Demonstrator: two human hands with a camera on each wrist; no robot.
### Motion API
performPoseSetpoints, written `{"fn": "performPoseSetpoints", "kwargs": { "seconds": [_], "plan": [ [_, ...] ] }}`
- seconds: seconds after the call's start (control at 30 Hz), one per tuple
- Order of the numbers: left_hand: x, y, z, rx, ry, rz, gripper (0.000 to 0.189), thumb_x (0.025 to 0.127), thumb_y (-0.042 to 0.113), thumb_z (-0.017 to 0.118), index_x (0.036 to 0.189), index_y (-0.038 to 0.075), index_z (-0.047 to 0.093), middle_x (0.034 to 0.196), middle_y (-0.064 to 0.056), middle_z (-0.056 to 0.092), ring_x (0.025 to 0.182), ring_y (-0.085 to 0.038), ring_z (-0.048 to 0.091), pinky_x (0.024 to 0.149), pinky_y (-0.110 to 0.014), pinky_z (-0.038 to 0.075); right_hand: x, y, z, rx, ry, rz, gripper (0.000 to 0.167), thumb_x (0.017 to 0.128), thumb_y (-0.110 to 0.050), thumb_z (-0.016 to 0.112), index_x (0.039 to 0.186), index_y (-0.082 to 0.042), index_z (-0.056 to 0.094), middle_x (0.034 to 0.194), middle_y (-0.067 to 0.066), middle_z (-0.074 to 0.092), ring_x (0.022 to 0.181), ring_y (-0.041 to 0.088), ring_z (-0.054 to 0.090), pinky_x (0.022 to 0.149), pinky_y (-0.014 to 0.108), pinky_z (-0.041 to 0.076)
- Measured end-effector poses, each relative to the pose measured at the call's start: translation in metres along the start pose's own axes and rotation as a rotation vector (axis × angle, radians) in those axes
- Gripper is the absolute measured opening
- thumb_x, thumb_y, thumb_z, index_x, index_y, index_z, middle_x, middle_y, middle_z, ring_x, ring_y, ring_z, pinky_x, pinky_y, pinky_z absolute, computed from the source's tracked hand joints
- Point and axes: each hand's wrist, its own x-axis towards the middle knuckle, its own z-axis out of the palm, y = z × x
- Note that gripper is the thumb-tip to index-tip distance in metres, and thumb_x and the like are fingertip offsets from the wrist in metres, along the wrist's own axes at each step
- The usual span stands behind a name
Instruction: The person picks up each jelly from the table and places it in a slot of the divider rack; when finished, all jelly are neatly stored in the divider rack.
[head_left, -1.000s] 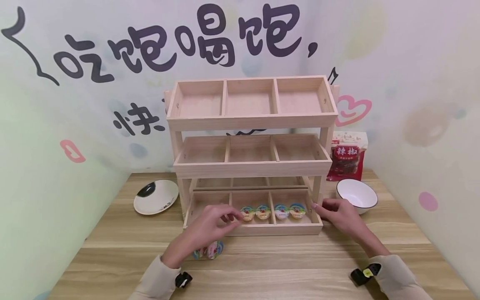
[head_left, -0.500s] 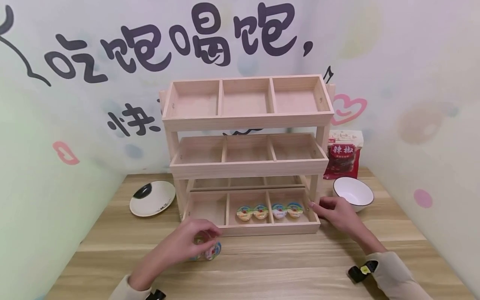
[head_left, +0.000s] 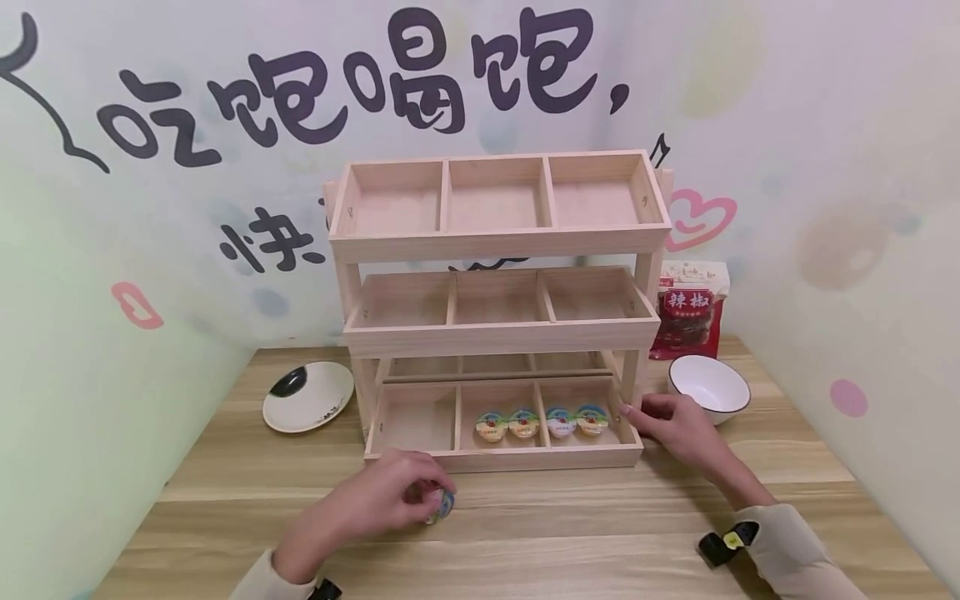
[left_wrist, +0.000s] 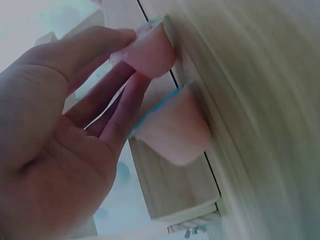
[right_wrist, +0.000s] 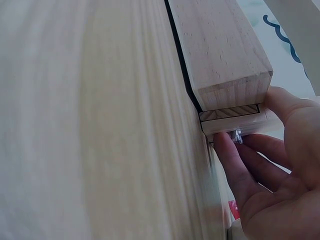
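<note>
My left hand (head_left: 375, 497) is low over the table in front of the rack's left end, thumb and fingertips pinching a pink jelly cup (left_wrist: 152, 52). A second pink jelly cup (left_wrist: 175, 130) stands beside it in the left wrist view; the hand hides it in the head view. My right hand (head_left: 686, 433) grips the right end of the bottom tier of a wooden three-tier rack (head_left: 502, 460), thumb at the front corner, fingers by the outer side. Two yellow-orange jelly cups (head_left: 492, 427) lie in the bottom tier's middle compartment. Two more jelly cups (head_left: 561, 422) occupy its right compartment.
A white plate (head_left: 318, 400) with a black patch lies left of the rack. On the right stand a white bowl (head_left: 708, 385), close to my right hand, and a red food packet (head_left: 688, 321) behind it. Walls border the wood-grain table (head_left: 570, 542) at the back and sides.
My left hand has moved from the bottom tier's middle compartment, left and down to the jelly cups on the table, and now pinches one. The right hand keeps its place on the rack.
</note>
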Motion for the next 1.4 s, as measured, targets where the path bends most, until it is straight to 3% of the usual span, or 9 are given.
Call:
{"fn": "performPoseSetpoints", "kwargs": {
  "seconds": [0.17, 0.33, 0.47, 0.57, 0.77, 0.93, 1.4],
  "plan": [
    [0.004, 0.002, 0.008, 0.027, 0.064, 0.041, 0.014, 0.1, 0.006, 0.075, 0.109, 0.013, 0.082, 0.104, 0.003, 0.079, 0.09, 0.003, 0.064, 0.077, -0.021, 0.06, -0.001, -0.001, 0.001, -0.001, 0.004, -0.001, 0.058, 0.103, -0.053, 0.07, 0.139, -0.007, 0.073, 0.127, 0.013, 0.079, 0.107, 0.023, 0.067, 0.083, 0.027, 0.055],
    [0.007, 0.002, 0.016, -0.022, 0.097, -0.008, 0.01, 0.102, 0.013, 0.075, 0.111, 0.014, 0.079, 0.105, 0.004, 0.078, 0.092, 0.002, 0.068, 0.078, -0.019, 0.061, -0.002, -0.002, 0.0, -0.005, -0.001, 0.007, 0.06, 0.103, -0.054, 0.07, 0.139, -0.006, 0.072, 0.128, 0.014, 0.078, 0.106, 0.022, 0.067, 0.083, 0.028, 0.055],
    [0.007, 0.001, 0.018, -0.077, 0.082, -0.093, 0.017, 0.104, 0.015, 0.074, 0.12, 0.009, 0.074, 0.113, -0.003, 0.078, 0.094, -0.002, 0.072, 0.079, -0.017, 0.061, -0.001, -0.001, 0.0, -0.002, -0.002, 0.017, 0.061, 0.103, -0.054, 0.07, 0.14, -0.006, 0.072, 0.13, 0.016, 0.077, 0.108, 0.024, 0.067, 0.084, 0.028, 0.055],
    [0.006, 0.0, 0.017, -0.118, 0.061, -0.123, 0.027, 0.104, 0.016, 0.074, 0.129, 0.006, 0.072, 0.122, -0.008, 0.077, 0.097, -0.005, 0.074, 0.08, -0.016, 0.061, -0.001, -0.001, 0.0, -0.007, -0.005, 0.018, 0.062, 0.103, -0.055, 0.07, 0.141, -0.006, 0.071, 0.131, 0.016, 0.077, 0.109, 0.025, 0.067, 0.085, 0.028, 0.055],
    [0.002, 0.0, 0.012, -0.223, -0.023, -0.122, 0.042, 0.099, 0.022, 0.082, 0.136, 0.006, 0.07, 0.124, -0.007, 0.075, 0.102, -0.005, 0.074, 0.082, -0.017, 0.062, -0.001, -0.002, 0.0, -0.009, -0.007, 0.015, 0.061, 0.103, -0.055, 0.07, 0.141, -0.007, 0.071, 0.131, 0.015, 0.077, 0.11, 0.025, 0.068, 0.086, 0.03, 0.055],
    [0.001, 0.002, 0.006, -0.294, -0.042, -0.134, 0.05, 0.094, 0.016, 0.087, 0.138, 0.002, 0.068, 0.125, -0.012, 0.075, 0.105, -0.012, 0.077, 0.083, -0.018, 0.063, -0.002, -0.004, -0.001, -0.007, -0.009, 0.008, 0.06, 0.103, -0.054, 0.07, 0.141, -0.007, 0.072, 0.131, 0.015, 0.078, 0.11, 0.024, 0.067, 0.085, 0.03, 0.055],
    [0.002, 0.0, 0.009, -0.155, -0.036, -0.06, 0.043, 0.095, 0.023, 0.086, 0.134, 0.01, 0.075, 0.125, -0.005, 0.075, 0.099, -0.006, 0.073, 0.081, -0.019, 0.063, 0.001, -0.001, -0.001, -0.034, -0.003, 0.004, 0.06, 0.103, -0.057, 0.069, 0.138, -0.008, 0.074, 0.127, 0.012, 0.079, 0.105, 0.026, 0.064, 0.082, 0.03, 0.053]
  ]
}}
